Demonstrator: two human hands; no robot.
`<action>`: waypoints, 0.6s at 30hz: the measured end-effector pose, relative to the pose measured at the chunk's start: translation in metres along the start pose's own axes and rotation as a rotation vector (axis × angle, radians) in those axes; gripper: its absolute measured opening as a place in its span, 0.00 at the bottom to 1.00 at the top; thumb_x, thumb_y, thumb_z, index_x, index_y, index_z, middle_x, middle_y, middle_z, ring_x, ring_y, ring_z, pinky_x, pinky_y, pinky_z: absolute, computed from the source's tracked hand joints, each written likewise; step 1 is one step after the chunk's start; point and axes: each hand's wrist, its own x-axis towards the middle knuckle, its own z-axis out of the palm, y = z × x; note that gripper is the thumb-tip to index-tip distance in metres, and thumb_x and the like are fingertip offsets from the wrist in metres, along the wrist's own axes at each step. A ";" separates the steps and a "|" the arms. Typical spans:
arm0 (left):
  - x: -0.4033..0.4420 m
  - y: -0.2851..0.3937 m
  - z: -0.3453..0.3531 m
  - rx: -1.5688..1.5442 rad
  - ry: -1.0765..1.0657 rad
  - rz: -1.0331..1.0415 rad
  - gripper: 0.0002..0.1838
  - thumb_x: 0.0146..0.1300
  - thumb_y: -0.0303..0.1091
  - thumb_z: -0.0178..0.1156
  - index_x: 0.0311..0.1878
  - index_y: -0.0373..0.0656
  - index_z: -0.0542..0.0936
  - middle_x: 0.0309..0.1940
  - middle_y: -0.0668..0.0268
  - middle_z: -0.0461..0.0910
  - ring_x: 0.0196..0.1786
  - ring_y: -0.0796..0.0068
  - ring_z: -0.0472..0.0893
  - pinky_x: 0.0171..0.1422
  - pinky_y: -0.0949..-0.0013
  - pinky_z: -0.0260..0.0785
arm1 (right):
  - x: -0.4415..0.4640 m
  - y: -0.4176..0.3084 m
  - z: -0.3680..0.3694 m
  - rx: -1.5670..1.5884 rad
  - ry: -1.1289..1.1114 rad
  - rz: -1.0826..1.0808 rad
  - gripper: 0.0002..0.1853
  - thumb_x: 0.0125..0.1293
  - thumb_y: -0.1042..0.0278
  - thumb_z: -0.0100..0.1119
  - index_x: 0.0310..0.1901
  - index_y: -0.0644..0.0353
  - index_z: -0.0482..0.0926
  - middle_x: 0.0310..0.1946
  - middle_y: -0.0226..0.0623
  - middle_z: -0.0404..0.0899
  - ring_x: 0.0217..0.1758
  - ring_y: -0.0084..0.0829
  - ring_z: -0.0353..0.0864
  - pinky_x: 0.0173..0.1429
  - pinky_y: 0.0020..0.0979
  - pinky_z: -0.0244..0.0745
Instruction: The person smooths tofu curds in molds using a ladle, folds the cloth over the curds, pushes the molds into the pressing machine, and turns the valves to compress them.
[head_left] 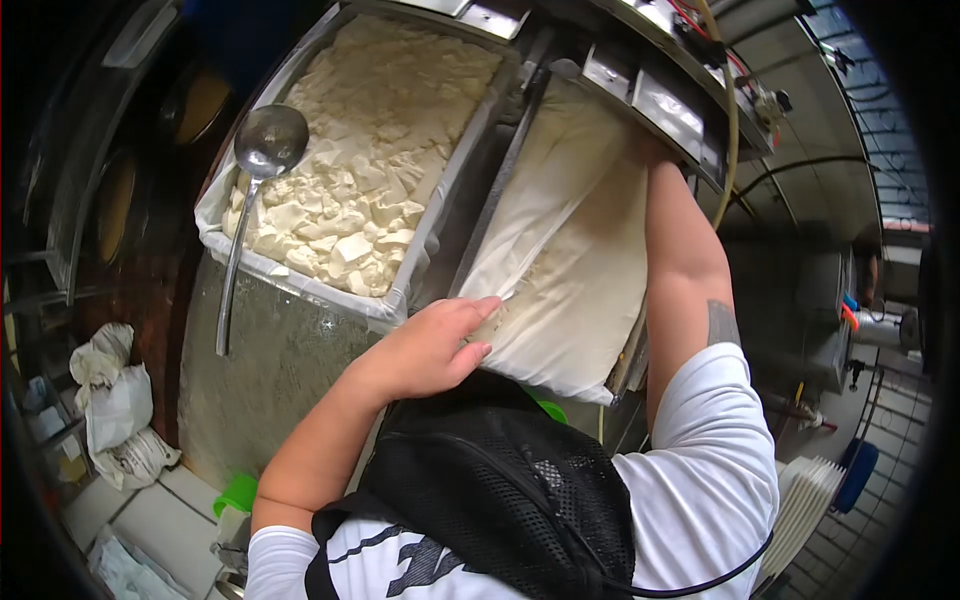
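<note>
My left hand [430, 345] is at the near left edge of a white cloth [570, 260], its fingertips touching the fabric and its thumb apart from the index finger. The cloth lies wrinkled over a long mould on the right, with a lengthwise fold along it. My right hand [655, 150] reaches to the far right end of this cloth, under a metal ledge; its fingers are hidden in shadow. Beside it on the left stands a cloth-lined tray [300, 290] full of pale, broken curd that looks like tofu. A metal ladle [270, 145] rests on that tray's left rim, handle toward me.
Metal plates [665, 110] overhang the far end of the covered mould. A hose [733, 100] runs down beside them. White sacks [115, 410] lie at the left, and a green container [237, 495] stands low near my left elbow.
</note>
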 end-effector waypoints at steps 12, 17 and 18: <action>-0.004 0.066 0.066 0.256 0.051 0.023 0.22 0.67 0.23 0.63 0.65 0.34 0.78 0.49 0.51 0.83 0.51 0.51 0.84 0.57 0.55 0.76 | -0.414 0.015 -0.093 0.877 0.437 0.058 0.07 0.77 0.73 0.62 0.49 0.66 0.84 0.38 0.36 0.85 0.39 0.24 0.83 0.46 0.28 0.79; -0.015 0.076 0.141 -0.106 -0.240 -0.088 0.19 0.72 0.28 0.62 0.65 0.34 0.80 0.53 0.52 0.86 0.53 0.62 0.86 0.59 0.62 0.77 | -0.555 -0.006 -0.090 1.112 0.078 0.114 0.09 0.73 0.68 0.66 0.46 0.65 0.86 0.38 0.47 0.88 0.41 0.42 0.89 0.48 0.37 0.82; -0.019 0.078 0.146 0.021 -0.317 -0.186 0.18 0.74 0.31 0.62 0.63 0.34 0.81 0.52 0.52 0.87 0.53 0.63 0.86 0.60 0.63 0.77 | -0.571 -0.005 -0.087 1.117 -0.076 0.158 0.11 0.74 0.66 0.65 0.49 0.65 0.86 0.42 0.48 0.88 0.45 0.44 0.89 0.51 0.38 0.82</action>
